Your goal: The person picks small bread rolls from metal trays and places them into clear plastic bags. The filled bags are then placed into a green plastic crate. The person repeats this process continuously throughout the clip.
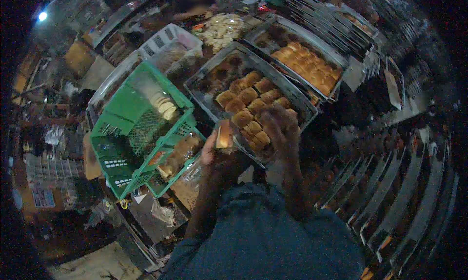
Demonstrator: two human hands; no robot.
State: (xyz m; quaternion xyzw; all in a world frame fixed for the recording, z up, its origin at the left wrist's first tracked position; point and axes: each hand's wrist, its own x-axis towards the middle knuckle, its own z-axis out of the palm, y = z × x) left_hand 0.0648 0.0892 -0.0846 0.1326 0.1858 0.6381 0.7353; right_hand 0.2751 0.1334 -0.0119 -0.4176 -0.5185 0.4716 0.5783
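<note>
A golden-brown bread bun [224,134] with a pale side is held upright in my left hand [210,150], at the near left edge of a metal baking tray [208,112]. Inside that tray lie rows of browned buns [248,96], bunched toward its right and near side. My right hand [279,128] reaches over the tray's near right part, its fingers down at the buns. Blur and shadow hide whether those fingers grip one. To the left, a green plastic crate [126,100] leans with pale sliced bread [164,106] inside.
Behind, a second metal tray [252,35] holds joined buns [307,66]. A lower green crate [151,172] contains wrapped bread [184,150]. Farther back are a pale plastic crate [175,36] and a heap of pale pieces [223,29]. Several metal racks or trays [395,192] stand at right.
</note>
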